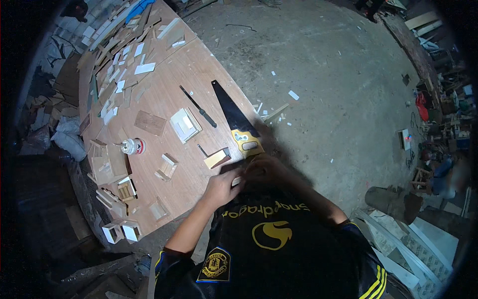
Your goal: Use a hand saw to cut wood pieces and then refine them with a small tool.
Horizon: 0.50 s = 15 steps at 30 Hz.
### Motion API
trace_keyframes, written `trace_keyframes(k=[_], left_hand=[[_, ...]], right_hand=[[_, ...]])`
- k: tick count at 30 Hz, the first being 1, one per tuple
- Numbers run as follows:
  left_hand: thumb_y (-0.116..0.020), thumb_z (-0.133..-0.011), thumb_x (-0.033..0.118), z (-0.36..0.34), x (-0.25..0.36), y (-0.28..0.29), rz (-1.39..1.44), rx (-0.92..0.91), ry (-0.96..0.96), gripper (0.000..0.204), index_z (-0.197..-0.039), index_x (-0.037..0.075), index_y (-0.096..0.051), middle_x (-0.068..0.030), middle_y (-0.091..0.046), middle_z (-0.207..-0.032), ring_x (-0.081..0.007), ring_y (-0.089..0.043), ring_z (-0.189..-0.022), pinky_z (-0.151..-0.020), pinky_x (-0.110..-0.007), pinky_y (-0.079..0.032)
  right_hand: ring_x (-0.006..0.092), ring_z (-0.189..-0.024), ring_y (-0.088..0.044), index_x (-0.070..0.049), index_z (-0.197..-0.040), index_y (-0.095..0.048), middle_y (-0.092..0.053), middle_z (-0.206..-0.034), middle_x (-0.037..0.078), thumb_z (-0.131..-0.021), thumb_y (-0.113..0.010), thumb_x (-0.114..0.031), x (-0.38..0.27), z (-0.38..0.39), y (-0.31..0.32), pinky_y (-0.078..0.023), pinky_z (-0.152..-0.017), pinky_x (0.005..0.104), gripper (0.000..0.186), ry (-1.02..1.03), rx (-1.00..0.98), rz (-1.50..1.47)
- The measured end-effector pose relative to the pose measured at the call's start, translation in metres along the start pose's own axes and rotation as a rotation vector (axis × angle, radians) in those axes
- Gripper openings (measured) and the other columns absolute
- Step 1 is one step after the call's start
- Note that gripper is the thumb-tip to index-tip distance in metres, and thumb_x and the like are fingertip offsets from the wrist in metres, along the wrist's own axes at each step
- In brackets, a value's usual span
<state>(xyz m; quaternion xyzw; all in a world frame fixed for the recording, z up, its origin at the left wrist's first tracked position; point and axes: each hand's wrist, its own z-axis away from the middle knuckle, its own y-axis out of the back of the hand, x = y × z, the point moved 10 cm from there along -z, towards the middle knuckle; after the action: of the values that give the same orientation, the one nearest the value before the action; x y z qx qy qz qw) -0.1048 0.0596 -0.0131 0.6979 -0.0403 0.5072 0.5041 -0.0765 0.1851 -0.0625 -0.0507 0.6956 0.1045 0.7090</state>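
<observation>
The black and yellow shirt [271,244] fills the bottom of the view, and just above it the two hands meet at the near edge of the plywood table [164,94]. The left hand [221,187] is closed on a small pale piece of wood [237,180], fingers curled round it, and the right hand [264,169] comes in against it from the other side, touching the same piece. Whether the right fingers actually pinch it I cannot tell; they are blurred and bunched together.

To handle a piece this small well, I would keep it pressed between both thumbs, close to the table edge, and work slowly so it does not slip out and drop to the floor.

Just beyond the hands lie a handsaw [236,122] with a yellow handle, a small wooden block [217,159], a dark slim tool [199,107] and a glue bottle [133,146] on its side. Little wooden boxes [119,231] line the near left edge.

The piece itself is mostly covered by fingers, so its shape is unclear. The room's far side is dim clutter.
</observation>
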Motion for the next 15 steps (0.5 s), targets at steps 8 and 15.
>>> trace_keyframes(k=[8, 15], left_hand=[[-0.07, -0.081, 0.011, -0.001, -0.069, -0.006, 0.142, 0.081, 0.087, 0.03, -0.109, 0.003, -0.06, -0.0173, -0.062, -0.107, -0.0356, -0.063, -0.099, -0.081, -0.042, -0.053], [-0.073, -0.078, 0.013, -0.043, -0.107, 0.018, 0.005, 0.334, 0.028, 0.027, -0.101, 0.006, -0.061, -0.0111, -0.061, -0.101, -0.0344, -0.059, -0.096, -0.083, -0.046, -0.049]], right_hand=[[0.0215, -0.09, -0.068, -0.006, -0.102, -0.071, -0.069, -0.1, 0.011, -0.083, -0.075, -0.015, 0.011, -0.049, -0.021, -0.053, -0.086, 0.0331, 0.021, 0.008, -0.06, 0.279], [0.0241, -0.098, -0.064, -0.01, -0.12, -0.064, -0.063, -0.11, 0.011, -0.08, -0.076, -0.024, 0.072, -0.068, 0.04, -0.052, -0.081, 0.0371, 0.044, -0.343, 0.312, 0.255]])
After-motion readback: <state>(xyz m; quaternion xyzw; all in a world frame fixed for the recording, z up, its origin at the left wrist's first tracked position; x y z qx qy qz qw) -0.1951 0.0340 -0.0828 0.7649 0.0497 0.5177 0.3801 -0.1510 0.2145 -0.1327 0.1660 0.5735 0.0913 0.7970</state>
